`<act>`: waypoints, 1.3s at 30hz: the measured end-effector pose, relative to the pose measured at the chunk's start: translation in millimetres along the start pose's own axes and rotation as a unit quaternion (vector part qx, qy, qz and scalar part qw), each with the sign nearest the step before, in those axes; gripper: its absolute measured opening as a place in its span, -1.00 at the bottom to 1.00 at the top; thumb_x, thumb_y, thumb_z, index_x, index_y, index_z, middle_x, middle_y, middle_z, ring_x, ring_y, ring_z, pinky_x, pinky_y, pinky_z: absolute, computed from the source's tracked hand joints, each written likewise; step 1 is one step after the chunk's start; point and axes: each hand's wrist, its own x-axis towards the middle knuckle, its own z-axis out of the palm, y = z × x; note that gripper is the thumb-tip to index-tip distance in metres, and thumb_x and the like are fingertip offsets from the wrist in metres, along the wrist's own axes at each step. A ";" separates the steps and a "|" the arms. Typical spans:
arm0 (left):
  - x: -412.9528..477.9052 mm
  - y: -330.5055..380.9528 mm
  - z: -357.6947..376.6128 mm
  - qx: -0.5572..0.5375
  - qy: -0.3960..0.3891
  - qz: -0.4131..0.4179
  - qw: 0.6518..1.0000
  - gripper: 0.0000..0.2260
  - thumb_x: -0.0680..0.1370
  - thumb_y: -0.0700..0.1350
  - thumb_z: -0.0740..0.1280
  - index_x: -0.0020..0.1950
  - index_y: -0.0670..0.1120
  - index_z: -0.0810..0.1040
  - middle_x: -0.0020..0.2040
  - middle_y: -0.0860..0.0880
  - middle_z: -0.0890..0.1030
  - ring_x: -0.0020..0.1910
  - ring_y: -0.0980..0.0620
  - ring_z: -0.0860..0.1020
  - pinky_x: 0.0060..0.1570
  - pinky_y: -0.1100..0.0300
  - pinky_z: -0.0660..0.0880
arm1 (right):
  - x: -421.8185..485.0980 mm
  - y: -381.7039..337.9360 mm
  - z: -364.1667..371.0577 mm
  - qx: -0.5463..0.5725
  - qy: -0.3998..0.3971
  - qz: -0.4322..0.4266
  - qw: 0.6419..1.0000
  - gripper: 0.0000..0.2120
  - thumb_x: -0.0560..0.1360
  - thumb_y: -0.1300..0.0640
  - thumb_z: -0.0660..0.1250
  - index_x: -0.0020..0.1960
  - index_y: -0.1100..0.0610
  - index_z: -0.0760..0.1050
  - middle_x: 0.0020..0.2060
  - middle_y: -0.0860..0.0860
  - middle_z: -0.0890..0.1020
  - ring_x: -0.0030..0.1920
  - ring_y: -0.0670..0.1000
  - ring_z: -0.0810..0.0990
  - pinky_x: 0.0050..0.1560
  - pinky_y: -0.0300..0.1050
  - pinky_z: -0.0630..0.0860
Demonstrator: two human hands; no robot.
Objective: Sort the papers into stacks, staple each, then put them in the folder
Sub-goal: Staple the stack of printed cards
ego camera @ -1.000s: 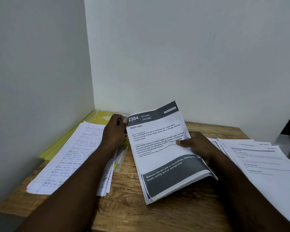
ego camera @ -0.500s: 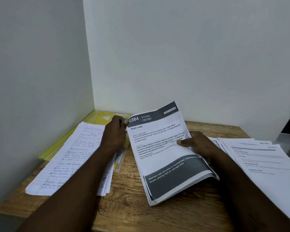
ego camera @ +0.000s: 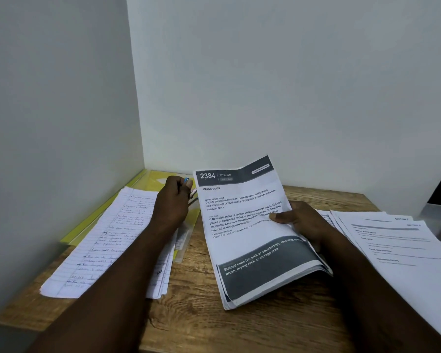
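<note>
Currently the right hand (ego camera: 303, 222) grips the printed stack (ego camera: 242, 225) by its right edge, thumb pressed flat on the top sheet and fingers curled underneath. The stack, headed "2384 KITCHEN, Wash cups", is tilted, its top lifted toward the wall and its lower end down near the bench (ego camera: 196, 301); I cannot tell whether it touches the wood. The left hand (ego camera: 173, 202) sits just beside the stack's top-left corner, apart from it, fingers curled round a small metal tool (ego camera: 193, 194) with a blue tip. It may be a stapler, though it is too small to be sure.

The sheets splay at the lower right corner, so a staple driven now would likely miss some back pages or bind them crooked. Held by one edge only, the pile could also sag and let sheets slip. The right forearm lies across the fanned printed papers (ego camera: 397, 240), and a careless sweep could drag them off the bench or mix them into the held stack.

Under the left forearm lie handwritten lined sheets (ego camera: 107, 240), partly over the yellow folder (ego camera: 87, 229), which is tucked against the left wall. The bench is grained wood, set in a corner of plain white walls (ego camera: 265, 85).
</note>
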 end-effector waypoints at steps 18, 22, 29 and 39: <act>3.9 -3.4 -1.3 -0.159 -0.017 -0.094 0.983 -0.90 0.67 -0.03 0.39 0.08 -0.04 0.55 -0.06 -0.05 0.71 -0.18 -0.01 0.63 -0.03 -0.09 0.63 | 8.3 12.9 -12.3 0.115 0.027 0.013 0.993 -0.71 0.50 0.30 0.45 0.22 0.24 0.69 0.12 0.22 0.74 0.13 0.32 0.72 0.33 0.35 0.54; 2.1 -2.8 -4.2 -0.168 -0.017 -0.101 0.981 -0.80 0.54 0.14 0.48 0.11 0.20 0.55 -0.02 -0.07 0.68 -0.21 -0.03 0.66 -0.09 -0.07 0.61 | 6.3 11.4 -13.0 0.134 0.030 0.018 0.990 -0.70 0.53 0.29 0.43 0.25 0.23 0.67 0.13 0.22 0.74 0.12 0.29 0.73 0.31 0.25 0.58; 0.5 1.5 -12.5 -0.028 0.040 -0.015 0.999 -0.93 0.61 -0.06 0.45 0.02 0.11 0.60 -0.23 0.06 0.64 -0.23 -0.01 0.70 -0.07 0.00 0.58 | 5.4 12.1 -9.9 0.124 0.018 -0.008 0.992 -0.63 0.48 0.24 0.48 0.28 0.25 0.65 0.16 0.23 0.73 0.17 0.32 0.71 0.35 0.36 0.53; 1.3 17.7 -23.0 -0.189 0.010 -0.089 0.978 -0.70 0.55 0.17 0.51 -0.15 -0.06 0.75 -0.18 -0.01 0.74 -0.32 0.11 0.59 -0.13 0.14 0.57 | 0.6 6.3 6.1 0.062 -0.021 -0.041 0.997 -0.76 0.56 0.28 0.44 0.22 0.25 0.66 0.10 0.14 0.76 0.11 0.22 0.75 0.21 0.10 0.62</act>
